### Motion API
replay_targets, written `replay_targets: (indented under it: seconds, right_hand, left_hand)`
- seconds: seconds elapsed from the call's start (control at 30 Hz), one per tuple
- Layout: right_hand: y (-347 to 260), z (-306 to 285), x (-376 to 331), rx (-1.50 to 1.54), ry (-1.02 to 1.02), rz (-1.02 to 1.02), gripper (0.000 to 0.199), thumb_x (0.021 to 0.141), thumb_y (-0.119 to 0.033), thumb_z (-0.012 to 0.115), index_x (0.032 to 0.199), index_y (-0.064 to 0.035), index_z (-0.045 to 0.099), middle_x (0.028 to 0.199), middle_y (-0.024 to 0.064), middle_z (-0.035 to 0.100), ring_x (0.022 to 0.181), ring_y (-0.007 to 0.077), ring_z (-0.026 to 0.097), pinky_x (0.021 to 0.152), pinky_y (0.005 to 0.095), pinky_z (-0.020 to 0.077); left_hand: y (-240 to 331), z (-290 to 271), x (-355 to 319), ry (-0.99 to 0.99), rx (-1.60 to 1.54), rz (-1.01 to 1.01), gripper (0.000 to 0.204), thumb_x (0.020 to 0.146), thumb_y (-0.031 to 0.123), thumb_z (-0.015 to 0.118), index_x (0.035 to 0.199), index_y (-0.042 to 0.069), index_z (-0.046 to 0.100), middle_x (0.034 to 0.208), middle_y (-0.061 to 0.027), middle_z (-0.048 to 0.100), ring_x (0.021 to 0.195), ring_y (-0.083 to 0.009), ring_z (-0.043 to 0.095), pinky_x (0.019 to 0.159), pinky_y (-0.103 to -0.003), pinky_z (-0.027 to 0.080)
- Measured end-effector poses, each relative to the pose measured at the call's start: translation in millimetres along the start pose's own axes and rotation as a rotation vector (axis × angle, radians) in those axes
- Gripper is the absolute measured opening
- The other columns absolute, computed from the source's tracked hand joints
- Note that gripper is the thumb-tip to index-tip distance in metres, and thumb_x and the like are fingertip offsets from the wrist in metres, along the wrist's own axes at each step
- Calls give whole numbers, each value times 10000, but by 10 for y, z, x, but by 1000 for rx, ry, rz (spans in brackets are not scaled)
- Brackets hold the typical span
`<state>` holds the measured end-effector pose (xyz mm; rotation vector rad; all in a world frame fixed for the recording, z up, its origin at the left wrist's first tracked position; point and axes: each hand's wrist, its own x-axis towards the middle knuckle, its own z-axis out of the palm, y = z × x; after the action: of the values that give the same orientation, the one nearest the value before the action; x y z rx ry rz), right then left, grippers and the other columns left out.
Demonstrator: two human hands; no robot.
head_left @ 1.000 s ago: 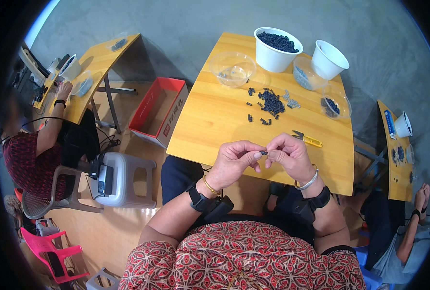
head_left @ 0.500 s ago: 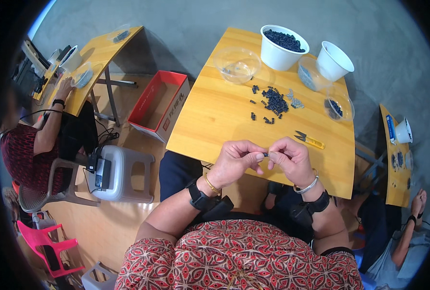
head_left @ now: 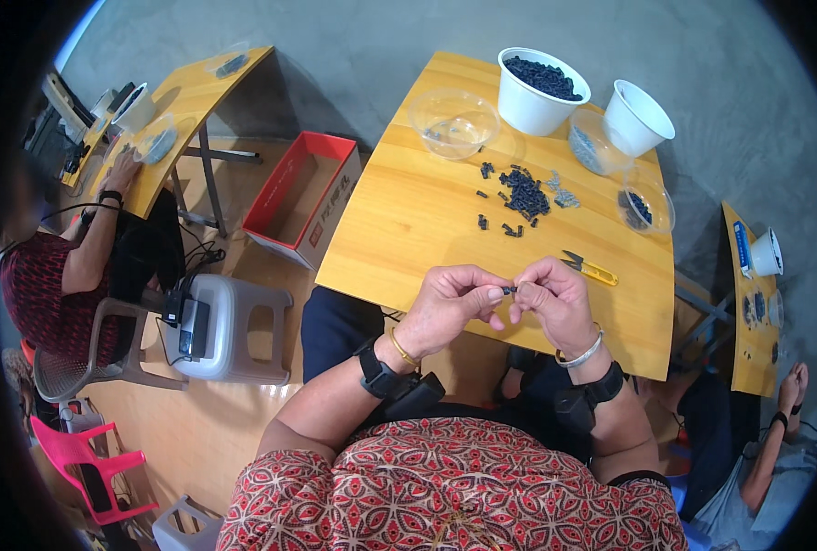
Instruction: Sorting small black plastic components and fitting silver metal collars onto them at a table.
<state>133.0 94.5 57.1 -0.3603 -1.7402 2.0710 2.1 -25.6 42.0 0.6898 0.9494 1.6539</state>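
Observation:
My left hand (head_left: pixel 457 303) and my right hand (head_left: pixel 556 299) meet above the near edge of the wooden table (head_left: pixel 381 220). Pinched between both sets of thumb and fingertips is a small black part (head_left: pixel 509 290), mostly covered by the fingers. Beyond them lies a loose pile of small black parts (head_left: pixel 525 195), with several strays around it. A little heap of small grey pieces (head_left: pixel 565 196) touches the pile's right side. Close to my right hand rest yellow-handled thread snips (head_left: pixel 595 270), blades pointing left.
At the far edge stand a white tub (head_left: pixel 530 108) full of black parts and another white tub (head_left: pixel 636 118). Clear bowls (head_left: pixel 453 129) sit left and right of the pile. A red-rimmed box (head_left: pixel 291 230) and grey stool (head_left: pixel 234 326) are left. Other people work at both sides.
My right hand has tilted slightly, and more of the small black part shows between the fingertips. Its pinch and my left hand's hold continue. The table items stay put.

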Motion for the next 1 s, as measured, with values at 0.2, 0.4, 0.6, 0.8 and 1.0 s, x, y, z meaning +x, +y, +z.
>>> replay_targets:
  seconds: [0.2, 0.4, 0.6, 0.8, 1.0]
  right_hand:
    - [-30, 12, -10, -35, -6, -37, 48, 814, -21, 552, 833, -8, 509, 709, 29, 544, 591, 99, 556, 546, 202, 446]
    - [-47, 36, -46, -284, 11, -121, 31, 814, -10, 547, 822, 0, 520, 707, 26, 548, 590, 82, 543, 544, 193, 434]
    - [-27, 39, -54, -281, 26, -130, 26, 813, -5, 546, 820, 0, 522, 700, 25, 545, 596, 82, 543, 544, 197, 436]
    - [-36, 35, -60, -247, 44, -140, 29, 814, -3, 545, 826, -3, 519, 705, 25, 543, 599, 83, 544, 550, 199, 437]
    - [-23, 23, -64, -231, 21, -134, 34, 812, -1, 547, 831, -3, 519, 716, 25, 545, 602, 83, 545, 550, 200, 439]
  left_hand:
    - [-21, 12, 5, -6, -8, 2, 143, 834, 54, 550, 922, -48, 597, 814, -100, 626, 618, -128, 602, 571, -218, 502]
    - [-24, 1, -3, 6, 25, -4, 141, 834, 54, 552, 928, -41, 598, 818, -103, 624, 632, -137, 606, 585, -230, 508]
    - [-45, -8, -4, 9, 48, -10, 148, 836, 63, 553, 935, -39, 596, 816, -107, 623, 640, -145, 608, 599, -243, 512]
    - [-39, 20, -7, 13, 31, -8, 143, 827, 59, 565, 922, -42, 601, 787, -85, 624, 608, -123, 603, 559, -209, 498]
    - [-36, -1, -8, 3, 44, -11, 152, 835, 70, 557, 928, -43, 595, 810, -99, 620, 633, -146, 608, 600, -245, 513]
